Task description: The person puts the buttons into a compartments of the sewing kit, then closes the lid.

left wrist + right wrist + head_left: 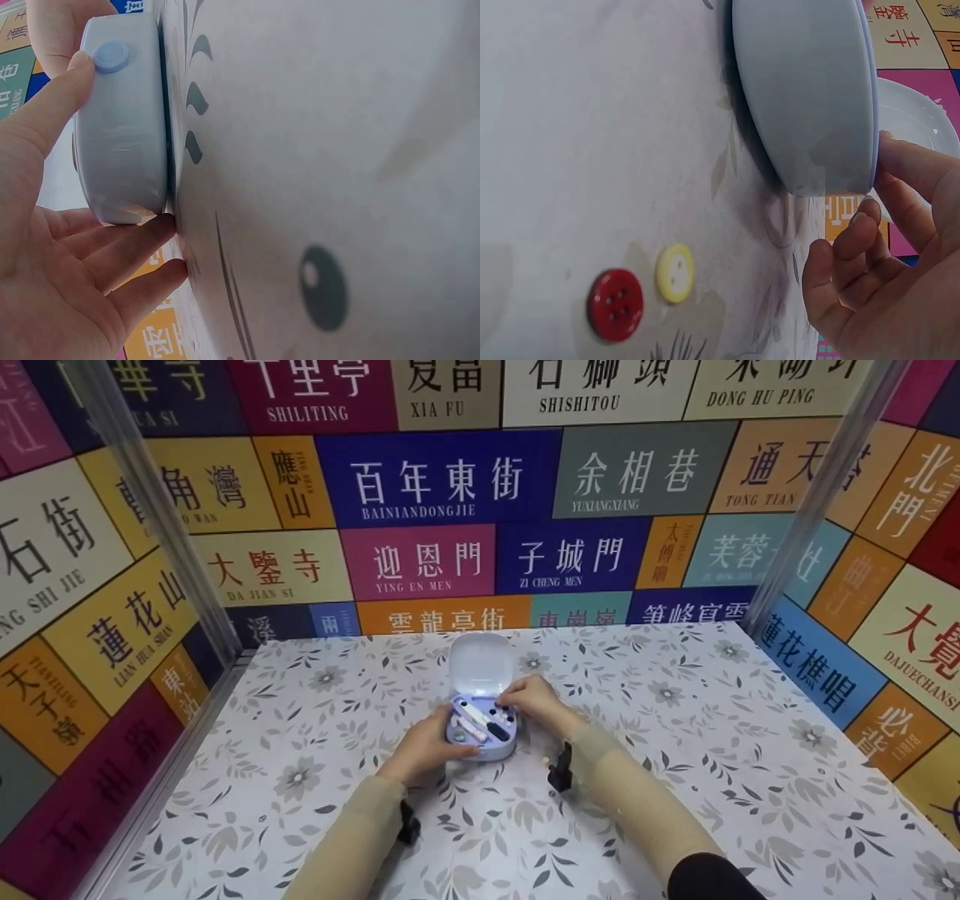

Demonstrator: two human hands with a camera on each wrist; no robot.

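Observation:
A pale lilac sewing kit box (pixel 493 751) stands on the table with its white lid (pixel 481 664) raised at the back. Inside lie a white stick-like tool (pixel 471 712), a dark oblong piece (pixel 496 730) and several small black and white pieces. My left hand (pixel 421 746) grips the box's left side, its thumb beside the round latch button (pixel 112 56). With curled fingers, my right hand (pixel 536 697) reaches over the right rim, thumb and forefinger at the back right compartment. The rim hides those fingertips in the right wrist view; I cannot tell whether they pinch anything.
A red button (pixel 615 305) and a yellow button (pixel 675 274) lie on the table to the right of the box. A floral cloth (pixel 300 780) covers the tabletop. Panels with place names (pixel 442 480) stand behind and along both sides.

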